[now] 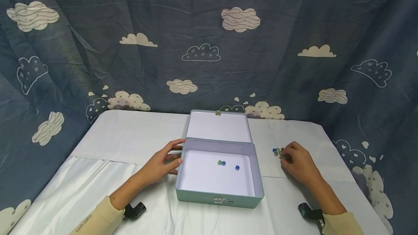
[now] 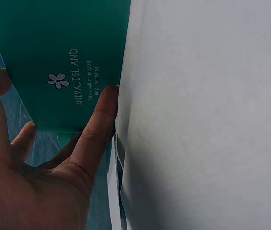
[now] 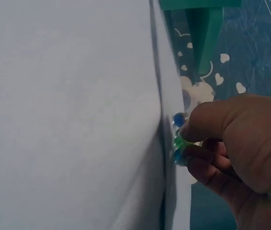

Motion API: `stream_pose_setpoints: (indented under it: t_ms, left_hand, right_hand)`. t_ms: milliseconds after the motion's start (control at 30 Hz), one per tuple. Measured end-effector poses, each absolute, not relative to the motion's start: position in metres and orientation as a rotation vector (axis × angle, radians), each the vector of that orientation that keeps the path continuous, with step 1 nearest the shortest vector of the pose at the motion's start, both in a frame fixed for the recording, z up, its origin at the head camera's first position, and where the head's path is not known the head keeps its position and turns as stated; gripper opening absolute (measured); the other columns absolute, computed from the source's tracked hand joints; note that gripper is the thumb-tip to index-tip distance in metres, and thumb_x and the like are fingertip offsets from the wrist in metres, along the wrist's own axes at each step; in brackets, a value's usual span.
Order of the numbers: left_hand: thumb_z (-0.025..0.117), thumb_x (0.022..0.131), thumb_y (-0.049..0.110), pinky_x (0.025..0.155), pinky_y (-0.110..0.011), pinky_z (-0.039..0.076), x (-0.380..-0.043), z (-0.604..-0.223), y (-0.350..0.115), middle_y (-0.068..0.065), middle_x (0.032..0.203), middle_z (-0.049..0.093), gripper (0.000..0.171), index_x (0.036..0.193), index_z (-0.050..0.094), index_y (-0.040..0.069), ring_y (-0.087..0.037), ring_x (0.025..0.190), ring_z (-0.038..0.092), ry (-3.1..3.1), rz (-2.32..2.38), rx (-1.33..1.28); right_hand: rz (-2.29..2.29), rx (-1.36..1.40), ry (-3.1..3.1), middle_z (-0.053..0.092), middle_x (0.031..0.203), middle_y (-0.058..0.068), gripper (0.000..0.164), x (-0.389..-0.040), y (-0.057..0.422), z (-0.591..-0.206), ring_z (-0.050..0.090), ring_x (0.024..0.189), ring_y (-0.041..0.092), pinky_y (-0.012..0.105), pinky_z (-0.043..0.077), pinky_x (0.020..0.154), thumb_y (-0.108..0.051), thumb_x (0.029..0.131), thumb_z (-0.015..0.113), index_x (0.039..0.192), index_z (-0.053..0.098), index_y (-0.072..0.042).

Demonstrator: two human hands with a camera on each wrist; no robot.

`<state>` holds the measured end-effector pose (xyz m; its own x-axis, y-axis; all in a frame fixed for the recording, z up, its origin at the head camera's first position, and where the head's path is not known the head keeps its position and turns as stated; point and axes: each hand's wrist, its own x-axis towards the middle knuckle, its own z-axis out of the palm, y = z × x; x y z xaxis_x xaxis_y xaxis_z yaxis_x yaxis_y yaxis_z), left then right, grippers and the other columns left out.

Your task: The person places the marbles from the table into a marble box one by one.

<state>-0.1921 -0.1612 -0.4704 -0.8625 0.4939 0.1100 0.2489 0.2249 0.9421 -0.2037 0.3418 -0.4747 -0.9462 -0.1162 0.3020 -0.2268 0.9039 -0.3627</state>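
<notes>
A green tin box (image 1: 218, 200) with a pale lining stands in the middle of the table, its hinged lid (image 1: 218, 126) laid back. Three glass marbles lie inside: a green marble (image 1: 220, 163) beside a blue marble (image 1: 223, 163), and another blue marble (image 1: 237, 168) to their right. My left hand (image 1: 160, 162) touches the box's left wall with extended fingers; the wall's "ANIMAL ISLAND" lettering (image 2: 76, 76) shows in the left wrist view. Right of the box, my right hand (image 1: 300, 164) pinches a green marble (image 3: 180, 141) at a small cluster of marbles (image 1: 276, 151), partly hidden by its fingers.
White cloth (image 1: 130, 137) covers the table, with a fold line running across it. Behind the table hangs a dark blue curtain (image 1: 196, 17) printed with clouds. A dark wrist camera mount (image 1: 135, 211) sits by the left sleeve, another (image 1: 308, 212) by the right one.
</notes>
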Motion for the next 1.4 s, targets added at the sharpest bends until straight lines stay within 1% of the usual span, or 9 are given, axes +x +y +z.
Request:
stream_pose_setpoints:
  t_ms: [100,267,467,567,800,933,1133,1267,1400]
  left_hand:
    - [0.064,0.108,0.018,0.077,-0.036,0.066,-0.192,-0.47,-0.161,-0.023,0.158,0.046,0.065,0.165,0.034,0.029,-0.047,0.14,0.054,2.284,1.692,0.708]
    - [0.064,0.108,0.016,0.077,-0.036,0.066,-0.192,-0.471,-0.161,-0.024,0.158,0.045,0.065,0.165,0.034,0.028,-0.048,0.139,0.054,2.282,1.694,0.71]
    - [0.064,0.109,0.019,0.077,-0.036,0.066,-0.192,-0.471,-0.162,-0.024,0.158,0.045,0.065,0.165,0.034,0.029,-0.048,0.139,0.054,2.284,1.695,0.718]
    - [0.064,0.108,0.019,0.077,-0.036,0.066,-0.192,-0.471,-0.162,-0.024,0.158,0.045,0.065,0.166,0.033,0.028,-0.049,0.139,0.054,2.279,1.697,0.722]
    - [0.064,0.108,0.019,0.077,-0.036,0.066,-0.193,-0.47,-0.161,-0.026,0.158,0.045,0.066,0.166,0.033,0.026,-0.049,0.139,0.054,2.278,1.703,0.726]
    - [0.064,0.108,0.019,0.077,-0.036,0.066,-0.193,-0.471,-0.162,-0.025,0.157,0.045,0.066,0.166,0.033,0.026,-0.049,0.139,0.055,2.279,1.701,0.725]
    - [0.064,0.108,0.019,0.078,-0.036,0.066,-0.192,-0.47,-0.162,-0.024,0.158,0.045,0.066,0.166,0.033,0.028,-0.048,0.139,0.055,2.274,1.7,0.716]
    - [0.064,0.108,0.018,0.078,-0.036,0.066,-0.192,-0.47,-0.162,-0.024,0.158,0.045,0.066,0.166,0.033,0.028,-0.048,0.14,0.054,2.277,1.697,0.715]
    - [0.064,0.109,0.019,0.078,-0.036,0.066,-0.192,-0.47,-0.162,-0.024,0.158,0.045,0.066,0.166,0.033,0.028,-0.047,0.14,0.054,2.282,1.693,0.717]
  right_hand:
    - [0.573,0.261,-2.785,0.062,0.101,0.01,0.014,-0.202,0.339,-0.471,0.063,0.085,0.023,0.043,0.063,0.076,0.004,0.082,0.082,0.094,0.078,0.0]
    - [0.563,0.272,-2.778,0.061,0.101,0.008,0.014,-0.199,0.333,-0.462,0.062,0.085,0.022,0.038,0.062,0.074,0.004,0.082,0.083,0.095,0.079,-0.001]
    - [0.598,0.322,-2.775,0.066,0.101,0.008,0.018,-0.195,0.323,-0.449,0.065,0.084,0.022,0.043,0.062,0.076,0.007,0.081,0.081,0.096,0.078,-0.002]
    - [0.607,0.356,-2.767,0.069,0.1,0.007,0.02,-0.193,0.319,-0.444,0.066,0.083,0.021,0.043,0.062,0.075,0.008,0.081,0.081,0.098,0.078,-0.003]
    - [0.606,0.481,-2.644,0.07,0.094,0.001,0.021,-0.187,0.309,-0.435,0.066,0.077,0.017,0.035,0.06,0.067,0.007,0.081,0.083,0.097,0.078,-0.007]
    - [0.641,0.533,-2.575,0.071,0.094,-0.003,0.026,-0.183,0.302,-0.43,0.067,0.076,0.015,0.033,0.06,0.066,0.009,0.08,0.084,0.096,0.078,-0.011]
    - [0.712,0.512,-2.568,0.071,0.097,-0.007,0.03,-0.177,0.291,-0.423,0.065,0.079,0.011,0.03,0.061,0.068,0.007,0.082,0.086,0.098,0.078,-0.017]
    - [0.768,0.505,-2.576,0.072,0.099,-0.007,0.029,-0.174,0.285,-0.421,0.065,0.081,0.01,0.028,0.063,0.072,0.006,0.084,0.086,0.101,0.078,-0.016]
    - [0.815,0.536,-2.556,0.073,0.1,-0.007,0.029,-0.173,0.281,-0.422,0.066,0.083,0.009,0.025,0.062,0.074,0.006,0.084,0.086,0.103,0.079,-0.014]
